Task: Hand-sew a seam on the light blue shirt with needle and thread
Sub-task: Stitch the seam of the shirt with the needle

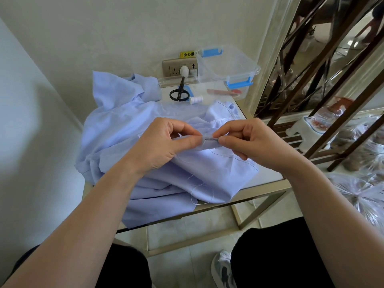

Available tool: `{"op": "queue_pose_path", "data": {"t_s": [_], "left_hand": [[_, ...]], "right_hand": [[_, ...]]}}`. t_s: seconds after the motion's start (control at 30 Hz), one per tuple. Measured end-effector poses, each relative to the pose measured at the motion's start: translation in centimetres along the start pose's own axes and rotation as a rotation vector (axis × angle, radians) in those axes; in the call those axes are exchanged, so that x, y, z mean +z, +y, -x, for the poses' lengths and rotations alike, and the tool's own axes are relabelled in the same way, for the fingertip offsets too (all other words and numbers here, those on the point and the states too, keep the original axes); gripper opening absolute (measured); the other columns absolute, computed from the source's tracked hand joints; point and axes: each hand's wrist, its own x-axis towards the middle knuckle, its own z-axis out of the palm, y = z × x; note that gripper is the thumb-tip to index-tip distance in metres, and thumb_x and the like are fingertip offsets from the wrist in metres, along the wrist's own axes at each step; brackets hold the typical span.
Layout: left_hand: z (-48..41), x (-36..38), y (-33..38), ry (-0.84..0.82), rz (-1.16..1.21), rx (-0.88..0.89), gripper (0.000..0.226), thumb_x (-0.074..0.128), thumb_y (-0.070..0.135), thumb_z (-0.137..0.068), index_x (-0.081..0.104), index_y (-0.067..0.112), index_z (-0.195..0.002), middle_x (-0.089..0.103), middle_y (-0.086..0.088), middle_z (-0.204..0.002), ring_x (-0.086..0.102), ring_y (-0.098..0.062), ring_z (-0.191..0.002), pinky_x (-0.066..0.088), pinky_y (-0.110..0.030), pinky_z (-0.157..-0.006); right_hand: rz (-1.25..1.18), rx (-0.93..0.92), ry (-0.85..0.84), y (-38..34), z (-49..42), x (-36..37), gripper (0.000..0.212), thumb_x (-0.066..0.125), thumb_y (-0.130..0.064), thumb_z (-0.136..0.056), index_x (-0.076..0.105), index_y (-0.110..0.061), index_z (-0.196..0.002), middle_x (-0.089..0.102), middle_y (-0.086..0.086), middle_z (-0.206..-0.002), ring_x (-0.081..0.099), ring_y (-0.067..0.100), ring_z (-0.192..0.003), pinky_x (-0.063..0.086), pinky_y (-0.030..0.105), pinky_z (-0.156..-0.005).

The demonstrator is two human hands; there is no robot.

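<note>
The light blue shirt (128, 125) lies bunched on a small glass-topped table (264, 183). My left hand (164, 142) pinches a folded edge of the shirt between thumb and forefinger. My right hand (249, 140) pinches the thin needle (210, 138), which lies level and points left into the fold, right beside my left fingertips. A loose white thread (199, 188) loops over the fabric below the hands.
Black scissors (179, 92), a white thread spool (196, 99) and a red tool (224, 92) lie at the table's back. A clear plastic box (226, 65) with blue clips stands by the wall socket (178, 67). A dark metal shelf frame (311, 90) rises on the right.
</note>
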Motion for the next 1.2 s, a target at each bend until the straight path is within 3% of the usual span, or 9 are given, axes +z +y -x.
{"op": "queue_pose_path", "data": {"t_s": [0.33, 0.53, 0.63, 0.73, 0.8, 0.93, 1.1, 1.2], "left_hand": [[0.2, -0.1, 0.1, -0.097, 0.141, -0.010, 0.015, 0.067, 0.008, -0.088, 0.074, 0.018, -0.080, 0.069, 0.011, -0.073, 0.057, -0.001, -0.076, 0.042, -0.009, -0.075], [0.3, -0.2, -0.1, -0.141, 0.182, -0.033, 0.008, 0.068, 0.014, -0.086, 0.074, 0.017, -0.083, 0.071, 0.008, -0.077, 0.061, -0.001, -0.078, 0.044, -0.010, -0.078], [0.3, 0.0, -0.2, -0.144, 0.219, -0.041, 0.010, 0.070, 0.028, -0.075, 0.076, 0.021, -0.080, 0.071, 0.007, -0.077, 0.061, -0.002, -0.077, 0.046, -0.012, -0.078], [0.3, 0.1, -0.3, -0.160, 0.226, -0.047, 0.008, 0.070, 0.029, -0.071, 0.077, 0.025, -0.074, 0.071, 0.008, -0.075, 0.061, -0.001, -0.075, 0.046, -0.012, -0.077], [0.3, 0.2, -0.1, -0.147, 0.292, -0.062, 0.008, 0.070, 0.025, -0.073, 0.077, 0.022, -0.075, 0.071, 0.008, -0.074, 0.062, 0.000, -0.073, 0.047, -0.010, -0.074], [0.1, 0.1, 0.1, -0.111, 0.329, -0.081, 0.006, 0.066, 0.016, -0.081, 0.072, 0.013, -0.083, 0.070, 0.010, -0.071, 0.062, 0.001, -0.069, 0.046, -0.009, -0.069], [0.2, 0.5, 0.3, -0.071, 0.339, -0.108, 0.008, 0.064, 0.010, -0.087, 0.069, 0.012, -0.081, 0.068, 0.013, -0.063, 0.059, 0.003, -0.059, 0.042, -0.006, -0.056], [0.2, 0.5, 0.2, -0.095, 0.364, -0.108, 0.008, 0.068, 0.021, -0.075, 0.073, 0.016, -0.079, 0.071, 0.008, -0.069, 0.063, 0.000, -0.066, 0.047, -0.009, -0.064]], "right_hand": [[-0.136, 0.005, -0.054, 0.1, -0.1, 0.0, 0.014, 0.056, -0.007, -0.097, 0.070, -0.011, -0.098, 0.036, 0.014, -0.062, 0.029, 0.014, -0.054, 0.026, 0.019, -0.049], [-0.167, -0.011, -0.075, 0.4, -0.2, 0.2, 0.013, 0.057, -0.007, -0.096, 0.069, -0.011, -0.094, 0.039, 0.029, -0.064, 0.032, 0.013, -0.053, 0.029, 0.018, -0.049], [-0.202, -0.016, -0.076, 0.8, -0.4, 0.5, 0.010, 0.062, -0.013, -0.095, 0.067, -0.016, -0.087, 0.046, 0.020, -0.060, 0.037, 0.012, -0.049, 0.029, 0.020, -0.049], [-0.224, -0.017, -0.087, 0.9, -0.5, 0.9, 0.011, 0.066, -0.025, -0.091, 0.064, -0.017, -0.084, 0.051, 0.026, -0.059, 0.034, 0.017, -0.049, 0.028, 0.019, -0.047], [-0.239, -0.011, -0.086, 0.9, -0.5, 0.8, 0.014, 0.062, -0.028, -0.091, 0.061, -0.014, -0.089, 0.054, 0.012, -0.053, 0.031, 0.018, -0.049, 0.027, 0.020, -0.046], [-0.252, -0.027, -0.027, 0.9, -0.6, 0.4, 0.012, 0.046, -0.009, -0.102, 0.059, -0.010, -0.102, 0.059, 0.005, -0.061, 0.035, 0.017, -0.052, 0.034, 0.021, -0.050], [-0.292, -0.053, -0.077, 0.6, -0.6, 1.1, 0.012, 0.039, -0.004, -0.104, 0.050, -0.008, -0.104, 0.062, 0.005, -0.064, 0.038, 0.014, -0.050, 0.037, 0.021, -0.052], [-0.292, -0.062, -0.124, 0.5, -0.6, 1.5, 0.011, 0.037, -0.003, -0.104, 0.047, -0.009, -0.104, 0.061, 0.005, -0.064, 0.037, 0.014, -0.050, 0.037, 0.022, -0.053]]}}
